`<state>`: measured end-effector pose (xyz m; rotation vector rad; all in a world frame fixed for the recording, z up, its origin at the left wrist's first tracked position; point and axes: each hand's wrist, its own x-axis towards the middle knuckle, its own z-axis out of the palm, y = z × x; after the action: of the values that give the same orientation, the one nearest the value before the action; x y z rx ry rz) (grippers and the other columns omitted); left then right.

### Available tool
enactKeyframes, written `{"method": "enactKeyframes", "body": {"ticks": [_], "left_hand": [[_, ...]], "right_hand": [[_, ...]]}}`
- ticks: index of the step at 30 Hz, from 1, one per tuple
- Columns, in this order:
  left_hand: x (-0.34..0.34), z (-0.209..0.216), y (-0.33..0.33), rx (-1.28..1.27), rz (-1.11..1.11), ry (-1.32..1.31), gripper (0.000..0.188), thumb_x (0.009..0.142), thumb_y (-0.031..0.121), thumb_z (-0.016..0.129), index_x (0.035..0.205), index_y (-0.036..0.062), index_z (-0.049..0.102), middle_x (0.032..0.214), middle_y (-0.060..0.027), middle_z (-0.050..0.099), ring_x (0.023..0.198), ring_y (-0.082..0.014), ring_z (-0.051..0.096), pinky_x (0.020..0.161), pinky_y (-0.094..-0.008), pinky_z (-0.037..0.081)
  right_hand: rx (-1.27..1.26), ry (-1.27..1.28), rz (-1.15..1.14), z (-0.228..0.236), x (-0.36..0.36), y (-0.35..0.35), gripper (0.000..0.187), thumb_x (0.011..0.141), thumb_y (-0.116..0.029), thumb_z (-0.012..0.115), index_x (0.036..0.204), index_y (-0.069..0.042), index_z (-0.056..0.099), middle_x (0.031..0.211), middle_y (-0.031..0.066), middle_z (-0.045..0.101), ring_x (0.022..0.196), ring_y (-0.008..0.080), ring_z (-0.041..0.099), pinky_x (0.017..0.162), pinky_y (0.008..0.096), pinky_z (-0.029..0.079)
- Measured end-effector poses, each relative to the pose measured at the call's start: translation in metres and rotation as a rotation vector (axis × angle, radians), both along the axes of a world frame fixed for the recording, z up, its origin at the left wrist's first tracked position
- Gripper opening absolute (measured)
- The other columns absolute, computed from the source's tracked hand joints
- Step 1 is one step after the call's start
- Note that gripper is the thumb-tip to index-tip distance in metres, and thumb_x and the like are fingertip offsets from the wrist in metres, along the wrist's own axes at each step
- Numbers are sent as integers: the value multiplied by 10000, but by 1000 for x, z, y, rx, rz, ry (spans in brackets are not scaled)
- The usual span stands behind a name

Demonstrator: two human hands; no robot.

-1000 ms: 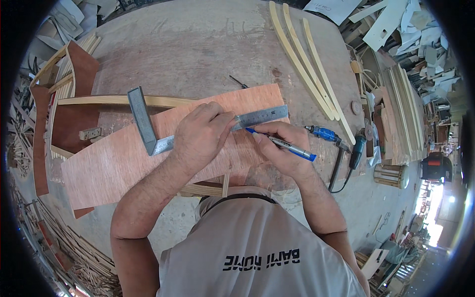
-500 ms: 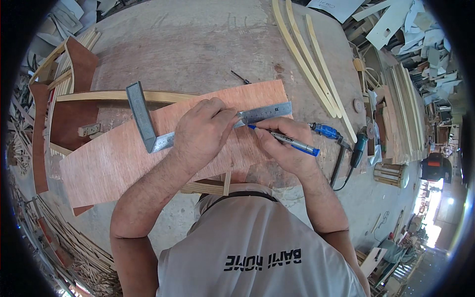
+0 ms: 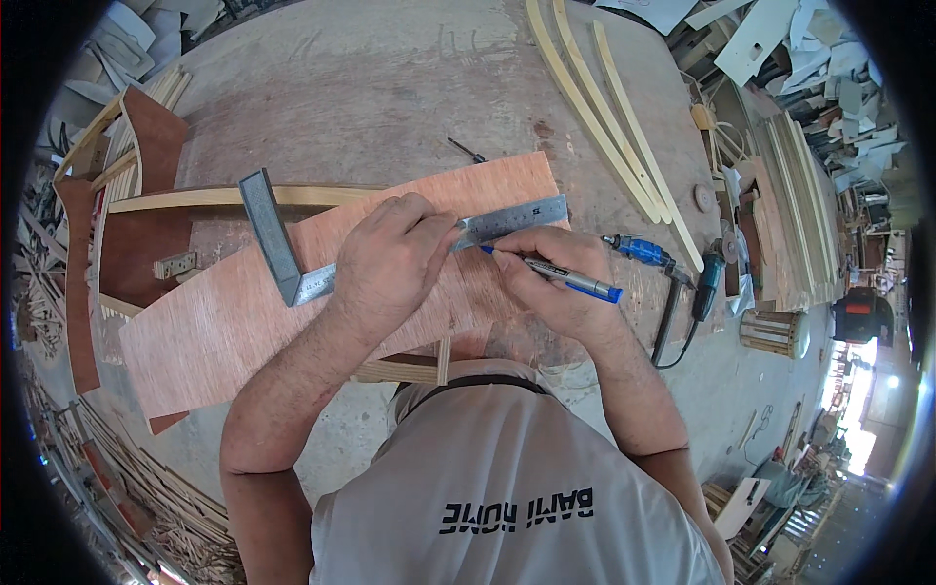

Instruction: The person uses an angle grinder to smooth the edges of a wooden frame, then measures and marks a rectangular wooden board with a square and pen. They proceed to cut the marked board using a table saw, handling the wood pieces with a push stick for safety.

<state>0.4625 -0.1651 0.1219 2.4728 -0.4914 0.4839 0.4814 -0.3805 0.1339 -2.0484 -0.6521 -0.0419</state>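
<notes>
A pinkish plywood panel (image 3: 214, 336) lies aslant before me, with a metal try square (image 3: 512, 220) across it. My left hand (image 3: 395, 253) is closed over the middle of the square's blade and hides that stretch; fingers and thumb press together on it. The square's thick grey stock (image 3: 270, 239) sticks up past the panel's far edge, left of that hand. In my right hand (image 3: 556, 278) is a blue-and-silver marker pen (image 3: 565, 279), gripped like a pencil. Its blue tip is at the blade's near edge, just right of my left fingers.
Curved wooden strips (image 3: 595, 107) lie at the far right of the worktable (image 3: 370, 88). Nearer stand a blue power tool (image 3: 639, 251) and a teal grinder (image 3: 709, 288) with a cord. A brown curved wooden frame (image 3: 146, 234) sits at left, partly under the panel. A thin screwdriver-like tool (image 3: 466, 149) lies beyond.
The whole view has shifted slightly. The pen tip stays by the blade's near edge, and both hands keep their grips on the square and the pen.
</notes>
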Motion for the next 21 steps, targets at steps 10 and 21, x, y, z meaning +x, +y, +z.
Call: {"method": "enactKeyframes", "body": {"ticks": [10,21], "left_hand": [[6,10,2,-29,36,134,146,873,151,706,924,16,689,804,-91,627,761,-270,640,688,-370,518],[25,68,2,-1012,357,611,313,986,330,618,872,39,626,682,7,568,576,-78,510,519,-268,423]], "right_hand": [[530,153,-315,-3,-33,-17,222,977,-150,602,1115,20,635,811,133,704,700,186,675,648,307,545],[517,681,66,-23,-125,-36,305,1004,-213,555,1189,28,579,975,133,681,822,173,695,733,292,569]]}}
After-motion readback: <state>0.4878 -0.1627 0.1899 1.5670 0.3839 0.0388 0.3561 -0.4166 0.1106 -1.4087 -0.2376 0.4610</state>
